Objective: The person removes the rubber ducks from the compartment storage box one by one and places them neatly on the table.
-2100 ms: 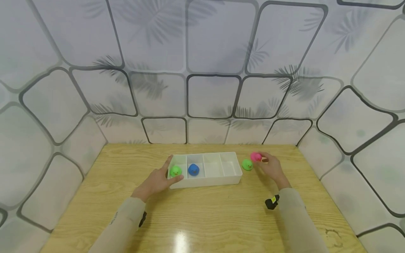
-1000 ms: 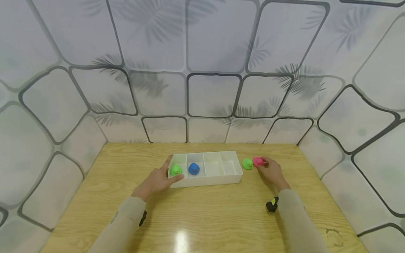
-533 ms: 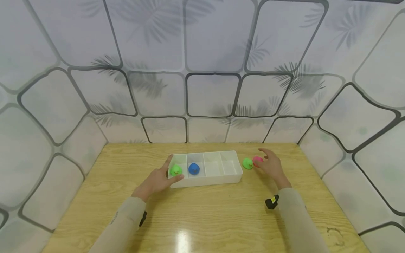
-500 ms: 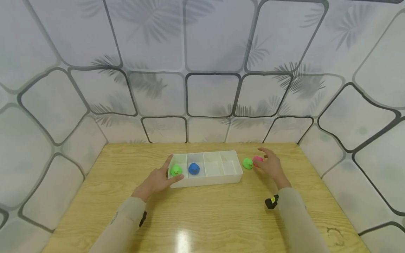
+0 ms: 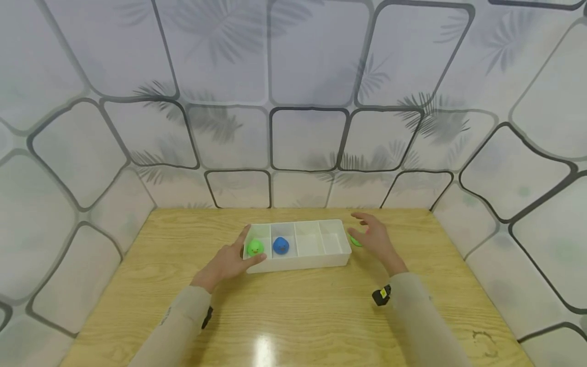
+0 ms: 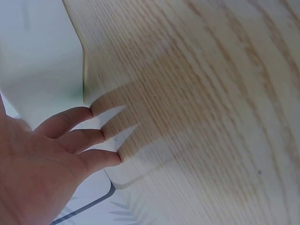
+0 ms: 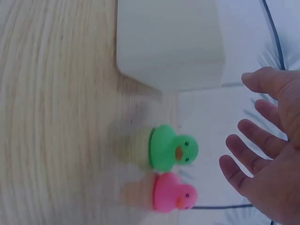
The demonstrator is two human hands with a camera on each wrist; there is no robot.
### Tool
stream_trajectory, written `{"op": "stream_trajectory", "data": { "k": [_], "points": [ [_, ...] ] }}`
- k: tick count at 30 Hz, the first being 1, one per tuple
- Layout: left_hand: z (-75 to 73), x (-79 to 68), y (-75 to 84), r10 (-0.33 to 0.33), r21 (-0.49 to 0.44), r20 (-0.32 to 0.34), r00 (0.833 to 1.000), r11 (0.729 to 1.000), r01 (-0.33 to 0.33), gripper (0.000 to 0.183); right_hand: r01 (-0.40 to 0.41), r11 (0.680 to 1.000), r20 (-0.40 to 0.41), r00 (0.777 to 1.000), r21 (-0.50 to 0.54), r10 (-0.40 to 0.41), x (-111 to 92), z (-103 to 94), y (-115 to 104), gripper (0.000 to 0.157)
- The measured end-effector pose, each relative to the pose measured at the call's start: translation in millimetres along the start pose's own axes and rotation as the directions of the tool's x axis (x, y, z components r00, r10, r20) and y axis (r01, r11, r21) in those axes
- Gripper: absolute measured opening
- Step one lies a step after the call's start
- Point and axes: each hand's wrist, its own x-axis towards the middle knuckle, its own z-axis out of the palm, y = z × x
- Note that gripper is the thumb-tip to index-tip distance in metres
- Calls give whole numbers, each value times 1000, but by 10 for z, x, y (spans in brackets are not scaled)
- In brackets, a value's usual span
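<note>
A white box (image 5: 298, 264) with several compartments stands on the table. My left hand (image 5: 226, 262) holds its left end, thumb over the front rim and index finger at the back corner. A green rubber duck (image 5: 255, 247) sits in the leftmost compartment, a blue one (image 5: 281, 245) in the compartment beside it. Over the table just right of the box, my right hand (image 5: 377, 240) is spread with nothing in it. Below it, mostly hidden in the head view, a second green duck (image 7: 164, 147) and a pink duck (image 7: 169, 193) stand side by side on the table.
The wooden table (image 5: 302, 316) meets patterned wall panels (image 5: 302, 137) at the back and both sides. The box's two right-hand compartments (image 5: 332, 237) hold nothing visible.
The right hand set the pink duck down beside the green one and let go. It then moved left, over the green duck. The left hand and box stayed put.
</note>
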Motion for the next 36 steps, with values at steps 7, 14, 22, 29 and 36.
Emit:
{"op": "stream_trajectory", "data": {
  "k": [7,14,22,29,36],
  "points": [
    [4,-7,-19,3,-12,5,1000,1000,-3,114,83,997,24,996,-4,-83,8,119,-232,53],
    [4,-14,-13,8,-21,8,1000,1000,-8,114,109,994,54,993,-13,-108,29,226,-427,50],
    [7,-5,-20,4,-12,2,1000,1000,-4,114,171,985,96,981,-2,-170,37,374,-596,50],
    [8,6,-27,1,-7,-6,1000,1000,-1,115,220,975,172,960,24,-221,46,526,-673,51],
    [17,15,-34,-4,-2,-7,1000,1000,4,114,256,966,231,939,29,-256,25,649,-777,51]
  ]
}}
